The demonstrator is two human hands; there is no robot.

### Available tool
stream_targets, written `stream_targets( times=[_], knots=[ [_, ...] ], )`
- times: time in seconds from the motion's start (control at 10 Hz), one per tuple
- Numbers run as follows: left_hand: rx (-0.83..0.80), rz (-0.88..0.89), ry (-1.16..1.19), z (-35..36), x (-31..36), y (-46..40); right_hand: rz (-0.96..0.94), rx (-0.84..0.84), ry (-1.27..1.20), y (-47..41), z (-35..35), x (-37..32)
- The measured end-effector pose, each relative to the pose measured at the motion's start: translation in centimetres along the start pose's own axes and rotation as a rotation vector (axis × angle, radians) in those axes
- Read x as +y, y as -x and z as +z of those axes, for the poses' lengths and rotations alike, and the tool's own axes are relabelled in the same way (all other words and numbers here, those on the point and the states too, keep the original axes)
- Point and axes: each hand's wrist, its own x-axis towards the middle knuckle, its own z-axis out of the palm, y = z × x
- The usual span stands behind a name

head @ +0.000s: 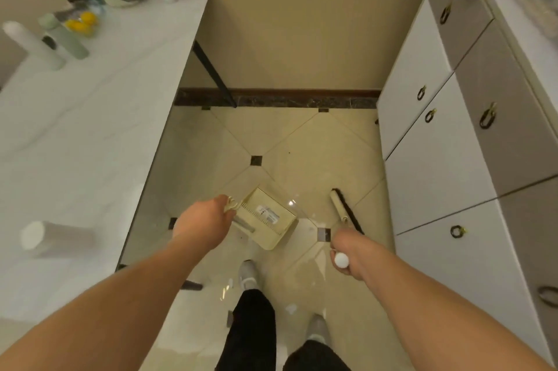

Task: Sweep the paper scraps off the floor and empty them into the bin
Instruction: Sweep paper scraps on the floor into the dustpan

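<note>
Dustpan in left hand, fingers curled round its handle; right hand grips broom. Broom head's long axis points away, just right of pan. No scraps or bin visible.

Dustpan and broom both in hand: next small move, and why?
Probably lower the dustpan to the tile floor. The left hand holds it by its handle, the right hand grips the broom, and no paper scraps or bin show in this view, so turning to find them may come first.
</note>
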Motion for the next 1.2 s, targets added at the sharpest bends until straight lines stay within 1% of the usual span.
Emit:
stream_targets(
  times=[0.1,0.2,0.3,0.5,0.6,0.7,0.8,0.9,1.0,1.1,1.2],
  knots=[
    [-0.014,-0.056,-0.009,0.7,-0.9,4.1,-0.065,-0.027,0.168,0.2,1.3,3.1],
    [-0.043,-0.138,-0.022,1.9,-2.7,7.7,-0.049,-0.070,0.219,0.6,2.4,5.5],
    [-0.082,-0.190,0.004,2.6,-4.0,10.2,-0.053,-0.097,0.194,1.7,3.2,6.3],
    [-0.092,-0.259,0.026,4.6,-6.9,13.8,-0.154,-0.152,0.236,4.0,2.7,4.2],
    [-0.081,-0.288,0.079,5.7,-8.5,14.8,-0.232,-0.137,0.358,4.1,3.6,2.9],
    [-0.062,-0.334,0.118,7.0,-9.6,16.1,-0.343,-0.086,0.626,4.2,6.2,1.9],
    [-0.043,-0.359,0.127,8.5,-10.5,17.4,-0.428,-0.076,0.880,3.7,9.4,1.2],
    [-0.041,-0.390,0.136,9.7,-11.2,18.4,-0.467,-0.056,1.058,1.5,12.2,0.7],
    [-0.051,-0.407,0.142,10.6,-11.9,19.1,-0.510,-0.122,1.152,-0.2,14.0,1.9],
    [-0.056,-0.427,0.152,11.1,-12.5,19.6,-0.542,-0.187,1.325,-0.9,14.0,5.1],
    [-0.064,-0.424,0.167,11.0,-13.1,19.8,-0.520,-0.185,1.431,-0.1,13.1,6.8]
  ],
)
